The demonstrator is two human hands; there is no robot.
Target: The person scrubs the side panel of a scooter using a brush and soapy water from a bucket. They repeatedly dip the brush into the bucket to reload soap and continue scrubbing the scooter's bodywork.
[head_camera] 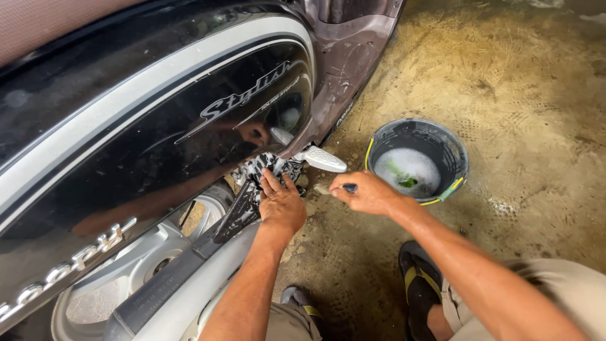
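Observation:
My left hand (281, 203) presses a black-and-white patterned rag (260, 169) against the lower side of a glossy black scooter body (158, 132), just beside the folded silver footrest (322, 159). To its right, my right hand (367, 192) is closed around a small brush (328, 188) whose pale bristles point left toward the footrest. The rag is partly hidden under my left fingers.
A dark bucket (449, 151) with soapy water and a yellow handle stands on the wet concrete floor at the right. The silver rear wheel (126, 278) and a grey swing arm lie at lower left. My sandalled feet (420, 287) are below.

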